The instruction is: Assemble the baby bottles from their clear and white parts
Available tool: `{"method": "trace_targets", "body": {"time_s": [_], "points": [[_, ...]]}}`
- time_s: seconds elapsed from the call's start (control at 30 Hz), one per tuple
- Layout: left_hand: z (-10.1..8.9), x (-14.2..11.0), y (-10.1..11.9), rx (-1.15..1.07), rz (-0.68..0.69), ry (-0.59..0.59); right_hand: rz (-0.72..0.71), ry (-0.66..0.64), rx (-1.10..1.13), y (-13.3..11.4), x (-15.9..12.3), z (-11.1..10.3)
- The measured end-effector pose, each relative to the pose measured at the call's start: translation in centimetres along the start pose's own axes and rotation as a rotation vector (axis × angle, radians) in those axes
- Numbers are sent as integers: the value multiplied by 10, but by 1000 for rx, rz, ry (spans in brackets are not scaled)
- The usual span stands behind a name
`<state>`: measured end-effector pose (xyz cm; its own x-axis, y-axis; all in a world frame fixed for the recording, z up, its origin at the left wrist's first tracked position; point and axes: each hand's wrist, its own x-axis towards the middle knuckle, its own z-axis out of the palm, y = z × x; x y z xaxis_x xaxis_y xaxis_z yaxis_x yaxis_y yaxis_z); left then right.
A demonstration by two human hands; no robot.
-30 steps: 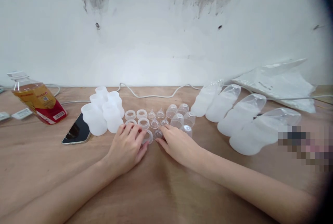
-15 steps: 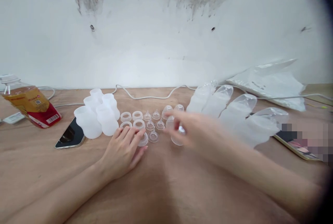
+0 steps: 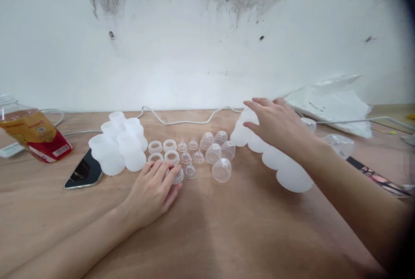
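My left hand [image 3: 158, 184] rests on the table with its fingers loosely bent over the front screw rings [image 3: 177, 178], touching them without a clear grip. Clear bottle teats [image 3: 189, 171] stand just right of it, then clear dome caps [image 3: 221, 170], one nearer me than the others. Several white bottle bodies [image 3: 111, 158] stand open-topped in a cluster at the left. My right hand [image 3: 270, 119], fingers spread and nothing seen in them, reaches over the capped baby bottles [image 3: 293, 177] at the right. The hand and forearm hide much of these; whether the fingertips touch one I cannot tell.
A drink bottle [image 3: 40, 134] leans at the far left, near a black phone [image 3: 84, 170]. Along the wall runs a white cable [image 3: 188, 122]. At the back right lies a clear plastic bag [image 3: 333, 99]; another phone [image 3: 372, 175] lies behind my right forearm.
My right hand has moved from the dome caps to the right and back, over the capped bottles, and its fingers have spread. The dome caps now show fully. My left hand stays over the rings.
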<state>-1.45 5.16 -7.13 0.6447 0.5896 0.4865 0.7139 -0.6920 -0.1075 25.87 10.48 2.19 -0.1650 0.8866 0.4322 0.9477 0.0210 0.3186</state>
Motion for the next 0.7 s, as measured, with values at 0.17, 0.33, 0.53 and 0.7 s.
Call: {"method": "trace_targets", "body": {"time_s": [0.17, 0.33, 0.53, 0.7], "points": [[-3, -1, 1, -7, 8, -8, 24, -13, -6, -9, -2, -3], [1, -1, 0, -2, 29, 39, 30, -98, 134, -9, -4, 1], [-19, 3, 3, 46, 92, 210, -3, 313, 310, -16, -18, -36], [-65, 11, 20, 70, -72, 439, -371, 377, 818, -56, -57, -79]]}}
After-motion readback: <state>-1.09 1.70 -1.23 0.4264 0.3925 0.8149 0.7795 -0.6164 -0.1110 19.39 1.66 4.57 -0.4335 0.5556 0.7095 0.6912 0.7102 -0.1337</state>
